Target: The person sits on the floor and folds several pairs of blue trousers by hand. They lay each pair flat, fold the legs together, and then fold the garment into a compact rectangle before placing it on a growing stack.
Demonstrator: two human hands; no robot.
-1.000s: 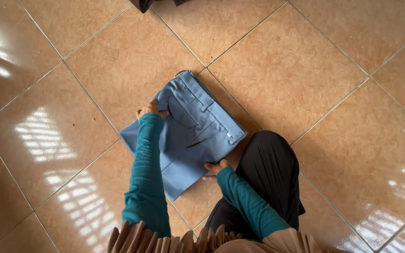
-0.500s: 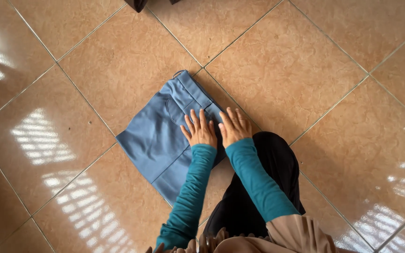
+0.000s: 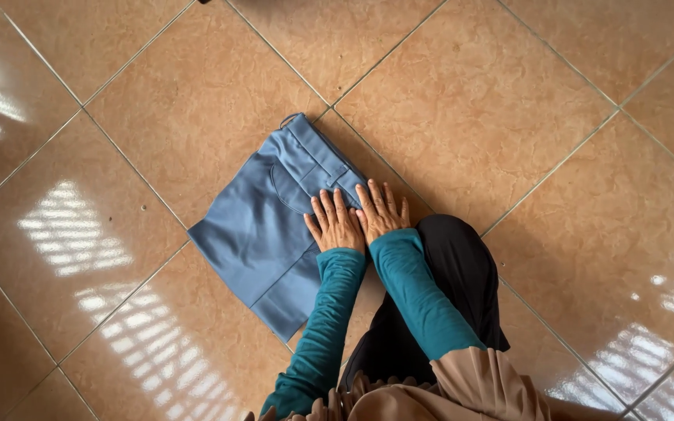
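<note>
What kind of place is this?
Probably a room in a home, though that is a guess. The floor is glossy tan tile catching window light, and the person kneels on it with the left hand and right hand flat on folded blue trousers.

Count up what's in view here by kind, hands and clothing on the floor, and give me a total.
Bare hands, pressed flat side by side on the garment: 2, the left hand and the right hand
Folded blue fabric trousers lying on the tan tiled floor: 1
Total: 3
</note>
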